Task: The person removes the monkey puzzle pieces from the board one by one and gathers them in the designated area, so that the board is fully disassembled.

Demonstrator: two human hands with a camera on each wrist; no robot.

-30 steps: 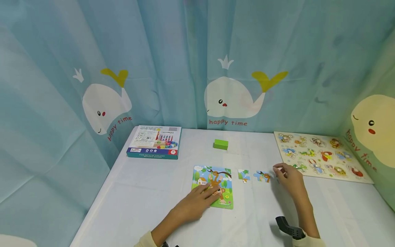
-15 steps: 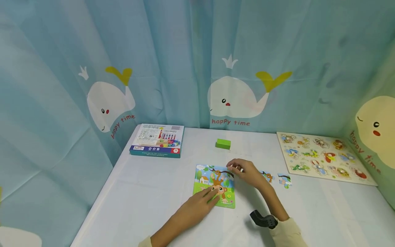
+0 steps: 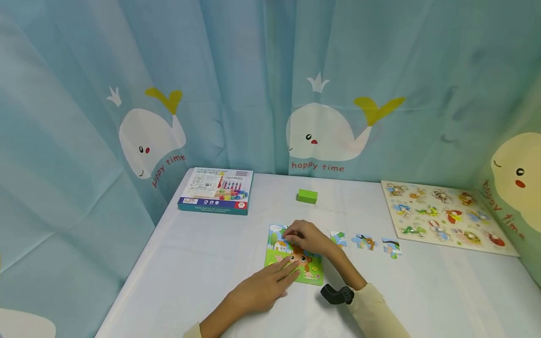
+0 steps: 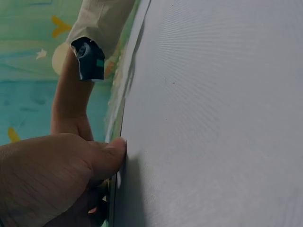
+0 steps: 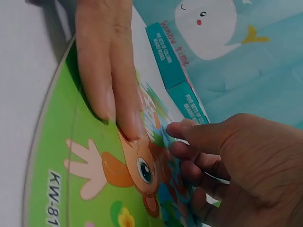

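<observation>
A jigsaw puzzle board (image 3: 313, 277) with a picture of a monkey lies on the table. My left hand (image 3: 259, 286) rests on its lower left part, fingers nearly straight; in the left wrist view the left thumb (image 4: 111, 153) touches the board's edge. Over the board's upper part is my right hand (image 3: 310, 237), its fingers curled with the tips at the blue sky area. The right wrist view shows the right thumb (image 5: 189, 130) and fingertips against the picture; whether they pinch a piece cannot be made out.
Three loose puzzle pieces lie right of the board: one green and blue (image 3: 338, 238), one with a tail (image 3: 365, 241), one with a branch (image 3: 392, 247). Behind are a boxed bead set (image 3: 216, 190), a green block (image 3: 307, 196) and an insect peg board (image 3: 450, 218).
My right hand has moved left from the loose pieces, past the board's upper right corner, to its upper middle. The branch piece now lies on the table. The left hand stays on the board.
</observation>
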